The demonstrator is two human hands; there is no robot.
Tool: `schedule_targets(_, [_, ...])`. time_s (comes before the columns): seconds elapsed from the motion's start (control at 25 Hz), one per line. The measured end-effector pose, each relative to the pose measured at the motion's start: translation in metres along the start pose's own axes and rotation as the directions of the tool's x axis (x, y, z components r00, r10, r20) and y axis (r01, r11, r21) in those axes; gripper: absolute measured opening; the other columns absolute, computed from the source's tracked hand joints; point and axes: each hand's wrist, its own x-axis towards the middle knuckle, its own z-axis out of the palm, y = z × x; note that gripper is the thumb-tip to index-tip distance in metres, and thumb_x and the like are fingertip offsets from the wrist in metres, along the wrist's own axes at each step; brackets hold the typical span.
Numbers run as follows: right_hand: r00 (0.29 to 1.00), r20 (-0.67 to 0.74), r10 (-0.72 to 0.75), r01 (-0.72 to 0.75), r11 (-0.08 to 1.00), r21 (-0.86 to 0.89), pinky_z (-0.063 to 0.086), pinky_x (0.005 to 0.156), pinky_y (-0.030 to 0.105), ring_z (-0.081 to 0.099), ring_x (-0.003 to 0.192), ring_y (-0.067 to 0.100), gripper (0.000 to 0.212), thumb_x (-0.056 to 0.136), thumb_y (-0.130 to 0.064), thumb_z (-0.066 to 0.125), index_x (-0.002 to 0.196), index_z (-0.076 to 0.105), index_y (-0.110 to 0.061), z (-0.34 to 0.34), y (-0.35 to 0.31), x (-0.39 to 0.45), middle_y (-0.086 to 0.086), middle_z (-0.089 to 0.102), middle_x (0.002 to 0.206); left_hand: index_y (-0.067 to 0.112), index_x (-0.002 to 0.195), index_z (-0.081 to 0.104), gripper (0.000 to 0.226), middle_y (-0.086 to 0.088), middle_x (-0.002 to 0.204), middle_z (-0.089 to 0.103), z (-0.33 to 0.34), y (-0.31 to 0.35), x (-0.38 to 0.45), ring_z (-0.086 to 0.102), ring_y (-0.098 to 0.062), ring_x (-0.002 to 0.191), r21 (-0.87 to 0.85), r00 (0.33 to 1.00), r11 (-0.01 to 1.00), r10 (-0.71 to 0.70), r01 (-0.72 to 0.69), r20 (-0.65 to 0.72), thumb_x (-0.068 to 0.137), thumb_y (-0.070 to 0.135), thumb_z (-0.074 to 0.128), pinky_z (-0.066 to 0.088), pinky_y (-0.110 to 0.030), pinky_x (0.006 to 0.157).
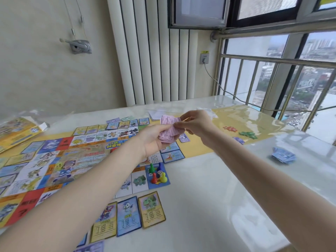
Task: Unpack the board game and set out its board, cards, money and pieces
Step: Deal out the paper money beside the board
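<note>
I hold the pink money stack above the far edge of the board; my left hand is curled under and around the stack, and my right hand pinches its upper notes between thumb and fingertips. Risk one, as I judge it: the notes are thin and loosely fanned; a weak pinch could shed several onto the cards directly below. Risk two: a low sweep of either forearm could topple the pawns and die on the board corner, or shift the cards just beside its near edge. Open room lies to the right, on the bare desk between the board and the blue notes; red, green and purple piles lie beyond, near the window-side desk edge.
</note>
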Motion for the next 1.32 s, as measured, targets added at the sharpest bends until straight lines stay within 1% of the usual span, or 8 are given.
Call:
schedule_targets(0.16, [0.999, 0.012, 0.032, -0.033, 0.999, 0.020, 0.036, 0.047, 0.021, 0.046, 0.051, 0.013, 0.021, 0.071, -0.004, 0.077, 0.088, 0.065, -0.001, 0.007, 0.002, 0.005, 0.006, 0.056, 0.061, -0.002, 0.102, 0.056, 0.015, -0.019, 0.087, 0.064, -0.011, -0.002, 0.004, 0.066, -0.021, 0.062, 0.015, 0.998, 1.000, -0.010, 0.011, -0.070, 0.094, -0.001, 0.044, 0.056, -0.027, 0.057])
schedule_targets(0.32, [0.992, 0.017, 0.126, -0.127, 0.980, 0.151, 0.040, 0.054, 0.021, 0.049, 0.058, 0.016, 0.023, 0.075, -0.001, 0.072, 0.095, 0.065, 0.008, 0.000, 0.006, 0.017, 0.011, 0.058, 0.066, -0.005, 0.091, 0.052, 0.009, -0.017, 0.058, 0.066, -0.016, 0.004, 0.004, 0.064, -0.020, 0.045, 0.004, 0.988, 0.999, 0.037, -0.036, -0.151, 0.091, -0.008, 0.044, 0.055, -0.028, 0.046])
schedule_targets(0.56, [0.964, -0.033, 0.263, -0.251, 0.867, -0.430, 0.034, 0.047, 0.025, 0.044, 0.051, 0.018, 0.024, 0.078, -0.008, 0.069, 0.094, 0.068, 0.010, -0.002, 0.045, 0.025, 0.009, 0.052, 0.058, -0.004, 0.090, 0.052, 0.009, -0.022, 0.081, 0.061, -0.041, 0.013, 0.002, 0.066, -0.020, 0.049, 0.003, 0.974, 0.999, 0.047, -0.048, -0.221, 0.091, -0.008, 0.044, 0.055, -0.029, 0.047])
schedule_targets(0.8, [0.986, -0.086, 0.145, -0.159, 0.631, -0.759, 0.042, 0.064, 0.030, 0.055, 0.082, 0.025, 0.021, 0.082, -0.015, 0.067, 0.099, 0.058, -0.006, 0.006, 0.054, 0.021, 0.011, 0.062, 0.099, -0.001, 0.094, 0.057, 0.011, -0.020, 0.082, 0.064, -0.046, 0.007, 0.006, 0.065, -0.022, 0.060, 0.084, 0.975, 0.996, 0.032, -0.014, -0.221, 0.089, -0.006, 0.048, 0.055, -0.028, 0.051])
schedule_targets(0.88, [0.998, -0.058, 0.034, -0.065, 0.730, -0.680, 0.042, 0.066, 0.032, 0.054, 0.078, 0.023, 0.020, 0.085, -0.017, 0.064, 0.099, 0.057, -0.004, 0.013, 0.036, 0.023, 0.011, 0.062, 0.094, 0.002, 0.087, 0.058, 0.011, -0.017, 0.074, 0.065, -0.052, 0.010, 0.004, 0.064, -0.020, 0.055, 0.120, 0.971, 0.993, 0.039, -0.010, -0.238, 0.088, -0.006, 0.051, 0.054, -0.028, 0.051])
schedule_targets(1.0, [0.990, 0.136, -0.023, 0.056, 0.968, -0.246, 0.045, 0.057, 0.026, 0.053, 0.061, 0.018, 0.030, 0.089, -0.025, 0.060, 0.091, 0.063, 0.004, 0.036, -0.010, 0.025, 0.008, 0.061, 0.073, 0.005, 0.082, 0.059, 0.014, -0.013, 0.068, 0.065, -0.069, 0.017, 0.001, 0.063, -0.022, 0.057, 0.176, 0.965, 0.984, 0.065, -0.020, -0.254, 0.086, -0.007, 0.054, 0.051, -0.033, 0.062])
schedule_targets(1.2, [0.896, 0.442, -0.047, 0.105, 0.989, -0.106, 0.042, 0.044, 0.016, 0.050, 0.047, 0.012, 0.009, 0.078, -0.004, 0.070, 0.081, 0.065, 0.003, 0.100, -0.056, 0.049, 0.008, 0.059, 0.058, 0.006, 0.087, 0.062, 0.013, -0.011, 0.076, 0.067, -0.126, 0.041, -0.003, 0.064, -0.020, 0.067, 0.288, 0.947, 0.956, 0.136, -0.049, -0.290, 0.084, -0.006, 0.059, 0.050, -0.031, 0.069])
schedule_targets(1.32, [0.821, 0.571, -0.012, 0.103, 0.986, -0.127, 0.041, 0.041, 0.015, 0.052, 0.040, 0.008, 0.012, 0.078, 0.007, 0.066, 0.082, 0.059, -0.002, 0.147, -0.073, 0.076, 0.010, 0.057, 0.059, 0.011, 0.081, 0.062, 0.017, 0.001, 0.058, 0.067, -0.166, 0.063, -0.008, 0.064, -0.008, 0.050, 0.389, 0.942, 0.920, 0.169, -0.045, -0.290, 0.084, -0.005, 0.059, 0.047, -0.015, 0.047])
